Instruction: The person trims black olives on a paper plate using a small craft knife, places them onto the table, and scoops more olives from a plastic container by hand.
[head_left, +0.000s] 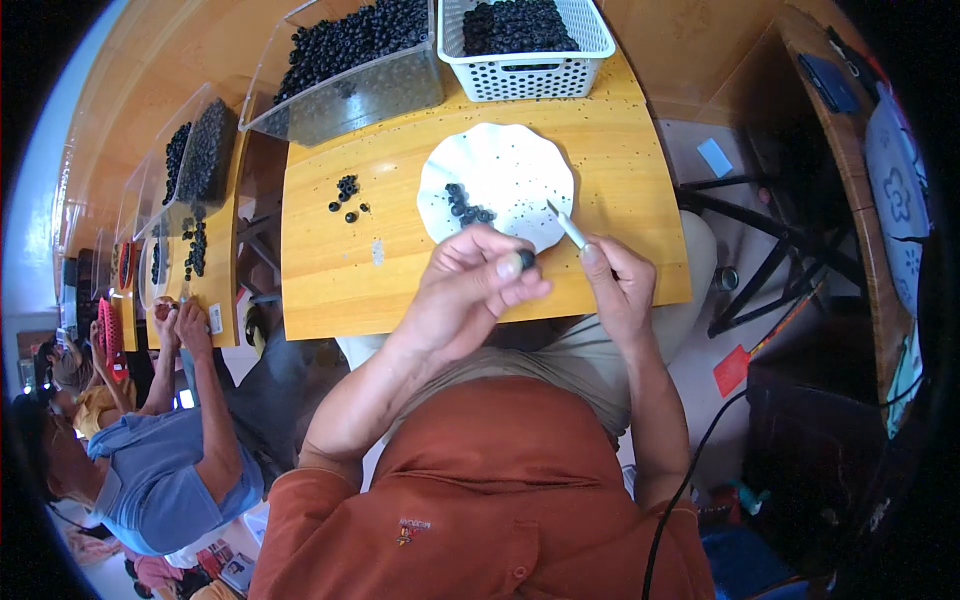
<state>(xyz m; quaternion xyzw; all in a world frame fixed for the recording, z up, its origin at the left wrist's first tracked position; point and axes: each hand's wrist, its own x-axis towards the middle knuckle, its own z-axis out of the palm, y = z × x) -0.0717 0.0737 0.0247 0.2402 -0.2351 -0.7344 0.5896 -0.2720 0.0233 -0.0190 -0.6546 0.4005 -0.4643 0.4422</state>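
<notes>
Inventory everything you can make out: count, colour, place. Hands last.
Table: one, yellow-brown, centre
Plate: one, white, on the table
Plate pieces: several, black, plate's lower left
Loose pieces: several, black, left of plate
Clear bin: one, transparent, far left of table, holding black pieces
Basket: one, white, right of that bin, holding black pieces
Pointed tool: one, pale-handled, right hand
Held piece: one, dark, left fingertips
Swatter-like object: one, red, right of table
Co-worker: one, blue shirt, left; others behind, count unclear
Left hand: one, bare, plate's near edge
Right hand: one, bare, right of left

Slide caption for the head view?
Left hand holds a black piece, right hand a thin tool, near a white plate.
</notes>
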